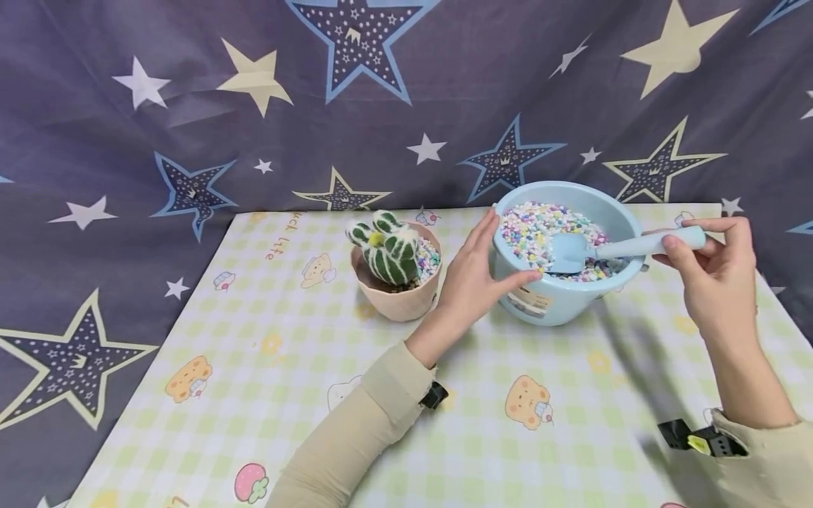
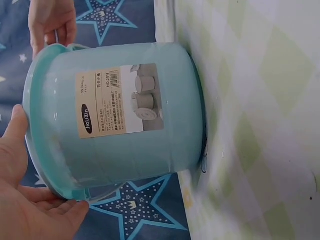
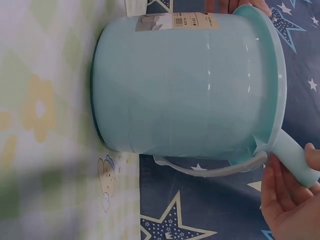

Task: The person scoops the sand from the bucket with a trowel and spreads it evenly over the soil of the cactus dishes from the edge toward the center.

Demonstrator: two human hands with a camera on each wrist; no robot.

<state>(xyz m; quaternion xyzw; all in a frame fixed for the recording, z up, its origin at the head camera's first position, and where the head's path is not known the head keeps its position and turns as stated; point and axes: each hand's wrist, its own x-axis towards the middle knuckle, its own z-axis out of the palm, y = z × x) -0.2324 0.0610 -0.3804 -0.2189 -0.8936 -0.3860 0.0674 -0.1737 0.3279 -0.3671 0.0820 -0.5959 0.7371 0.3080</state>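
A light blue plastic bucket (image 1: 549, 303), filled partway with small pastel pebbles (image 1: 536, 224), stands upright at the table's back right. My left hand (image 1: 468, 276) grips its left side, thumb on the front rim and fingers round the left rim. A paper label (image 2: 120, 100) shows on the bucket's wall in the left wrist view. My right hand (image 1: 720, 275) holds a small light blue shovel (image 1: 635, 245) by the handle, between thumb and fingers. The shovel's handle crosses the right rim, and its blade lies on the pebbles inside.
Left of the bucket stands a pink pot (image 1: 396, 303) with a green-and-white cactus (image 1: 389, 261) and pastel pebbles. A checked cloth (image 1: 273, 367) with cartoon prints covers the table. Behind hangs a dark star-patterned curtain (image 1: 222, 134). The bucket's handle (image 3: 215, 171) hangs down its right side.
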